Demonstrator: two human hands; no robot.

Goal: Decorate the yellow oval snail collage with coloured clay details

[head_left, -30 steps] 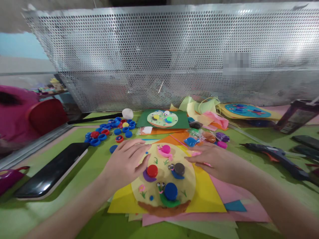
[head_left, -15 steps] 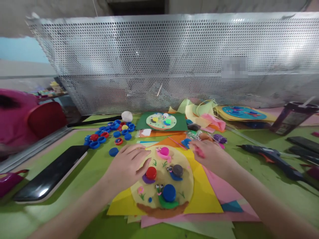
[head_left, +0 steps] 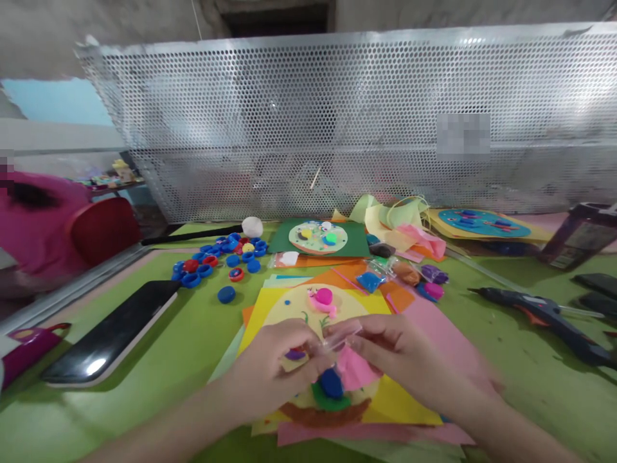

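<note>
A small clear plastic bag of pink modelling clay is held up between both my hands. My left hand pinches its upper left edge, while my right hand grips the other side. Beneath them lies a round cream disc on a yellow sheet. On the disc, a pink clay snail shows at the top, and a blue bottle cap sits on green clay lower down. My fingers and the bag cover the disc's middle.
Blue and red bottle caps and a phone lie left. Bagged clays are at centre right, behind my right hand. A hot glue gun and a dark cup stand right. A perforated metal panel rises behind.
My right hand has brought the bag of pink clay from the bagged clays to above the disc. My left hand has moved inward and closed on the bag.
</note>
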